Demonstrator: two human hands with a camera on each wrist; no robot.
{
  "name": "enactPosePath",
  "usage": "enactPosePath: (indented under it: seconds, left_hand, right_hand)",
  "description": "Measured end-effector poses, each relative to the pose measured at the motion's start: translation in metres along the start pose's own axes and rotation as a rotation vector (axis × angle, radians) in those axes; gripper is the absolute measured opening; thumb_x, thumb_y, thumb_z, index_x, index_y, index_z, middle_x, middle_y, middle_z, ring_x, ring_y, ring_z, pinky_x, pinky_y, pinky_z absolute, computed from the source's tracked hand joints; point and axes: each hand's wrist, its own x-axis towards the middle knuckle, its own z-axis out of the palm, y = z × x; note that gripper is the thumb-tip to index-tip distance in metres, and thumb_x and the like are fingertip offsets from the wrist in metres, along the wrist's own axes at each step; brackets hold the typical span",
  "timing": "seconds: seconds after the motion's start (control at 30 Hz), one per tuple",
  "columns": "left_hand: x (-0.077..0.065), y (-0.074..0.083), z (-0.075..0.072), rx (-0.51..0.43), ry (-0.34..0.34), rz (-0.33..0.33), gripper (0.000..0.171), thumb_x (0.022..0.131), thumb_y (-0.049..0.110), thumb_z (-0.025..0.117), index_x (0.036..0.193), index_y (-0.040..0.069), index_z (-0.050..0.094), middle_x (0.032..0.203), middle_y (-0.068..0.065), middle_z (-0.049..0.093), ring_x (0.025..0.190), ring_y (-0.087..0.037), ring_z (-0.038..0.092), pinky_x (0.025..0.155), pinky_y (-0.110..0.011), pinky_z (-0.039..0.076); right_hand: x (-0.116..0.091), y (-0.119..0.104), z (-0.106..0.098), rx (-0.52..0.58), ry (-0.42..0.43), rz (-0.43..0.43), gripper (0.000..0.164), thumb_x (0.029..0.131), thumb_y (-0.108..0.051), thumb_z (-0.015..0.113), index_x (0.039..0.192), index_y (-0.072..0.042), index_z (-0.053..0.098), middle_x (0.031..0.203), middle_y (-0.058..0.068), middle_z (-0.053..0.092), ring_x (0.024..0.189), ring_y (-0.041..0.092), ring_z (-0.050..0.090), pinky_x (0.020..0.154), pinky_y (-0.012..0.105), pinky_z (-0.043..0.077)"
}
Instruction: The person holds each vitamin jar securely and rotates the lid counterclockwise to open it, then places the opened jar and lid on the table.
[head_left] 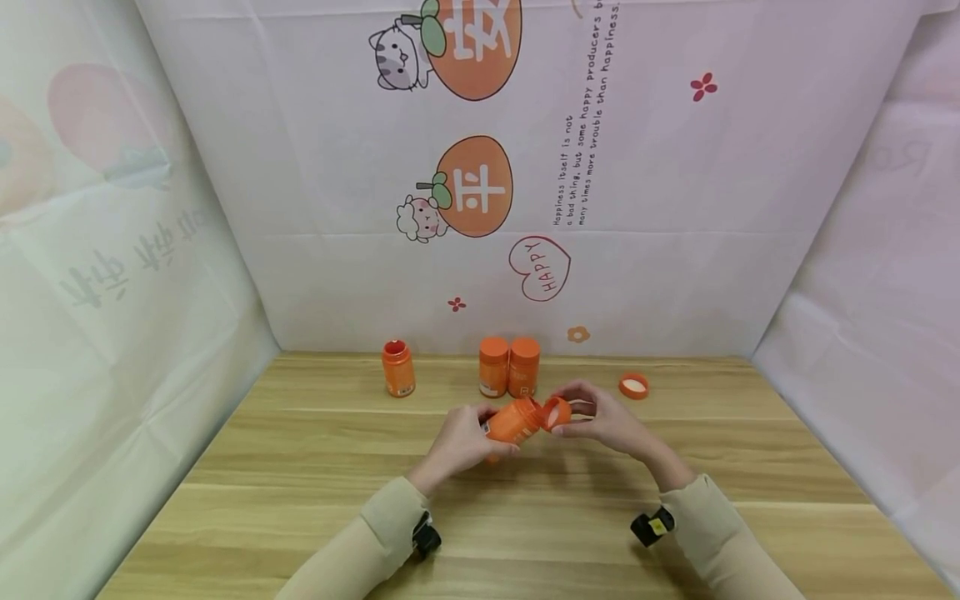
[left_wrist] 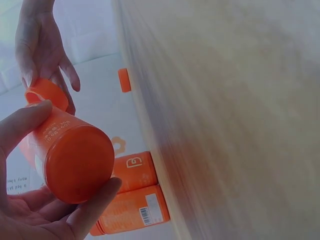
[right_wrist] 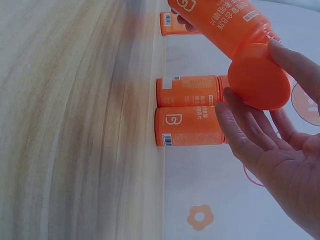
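Observation:
An orange pill bottle (head_left: 513,421), tilted with its mouth to the right, is gripped in my left hand (head_left: 459,444) above the table. My right hand (head_left: 606,419) pinches an orange screw cap (head_left: 556,413) by its rim, its pale inner side turned to the bottle mouth. Cap and mouth are very close; whether they touch I cannot tell. In the left wrist view the base of the bottle (left_wrist: 80,162) faces the camera. The right wrist view shows the flat top of the cap (right_wrist: 260,77) between thumb and fingers. What the bottle contains is hidden.
Two capped orange bottles (head_left: 493,367) stand side by side near the back wall. Left of them is an uncapped orange bottle (head_left: 398,369). Another cap (head_left: 633,386) lies inner side up at the back right. A printed white cloth (head_left: 637,275) hangs behind the wooden table (head_left: 315,500).

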Motion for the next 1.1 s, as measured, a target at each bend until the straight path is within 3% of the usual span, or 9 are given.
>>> enactPosePath:
  seconds: [0.33, 0.57, 0.9, 1.1]
  left_hand:
    - [0.001, -0.002, -0.004, 0.000, 0.028, 0.006, 0.050, 0.067, 0.028, 0.085, 0.107, 0.007, 0.063, 0.099, -0.003, 0.067, 0.085, -0.015, 0.060, 0.075, -0.033, 0.050]
    - [0.001, -0.005, -0.006, -0.021, 0.039, -0.002, 0.050, 0.068, 0.029, 0.084, 0.109, 0.009, 0.063, 0.100, -0.002, 0.066, 0.084, -0.014, 0.059, 0.075, -0.032, 0.050]
    - [0.002, -0.009, -0.010, -0.020, 0.072, 0.017, 0.047, 0.067, 0.027, 0.085, 0.105, 0.009, 0.064, 0.096, -0.003, 0.067, 0.081, -0.013, 0.059, 0.071, -0.031, 0.050]
    - [0.003, -0.014, -0.014, -0.014, 0.082, 0.001, 0.048, 0.067, 0.029, 0.085, 0.105, 0.009, 0.063, 0.097, -0.004, 0.067, 0.082, -0.014, 0.059, 0.073, -0.031, 0.050]
  right_hand:
    - [-0.001, 0.001, -0.001, 0.044, 0.009, 0.037, 0.059, 0.080, -0.017, 0.076, 0.127, -0.002, 0.044, 0.127, 0.022, 0.050, 0.115, 0.045, 0.053, 0.082, 0.027, 0.052]
    - [-0.003, 0.004, -0.004, -0.010, 0.056, 0.028, 0.062, 0.080, -0.019, 0.076, 0.133, -0.009, 0.045, 0.134, 0.019, 0.049, 0.116, 0.036, 0.055, 0.085, 0.025, 0.051]
    - [-0.004, 0.012, -0.008, -0.046, 0.080, 0.042, 0.057, 0.081, -0.022, 0.075, 0.132, -0.011, 0.053, 0.134, 0.017, 0.053, 0.117, 0.037, 0.056, 0.085, 0.024, 0.051]
    - [-0.006, 0.015, -0.011, -0.042, 0.106, 0.062, 0.057, 0.080, -0.022, 0.076, 0.131, -0.009, 0.055, 0.128, 0.018, 0.057, 0.108, 0.025, 0.063, 0.080, 0.024, 0.053]
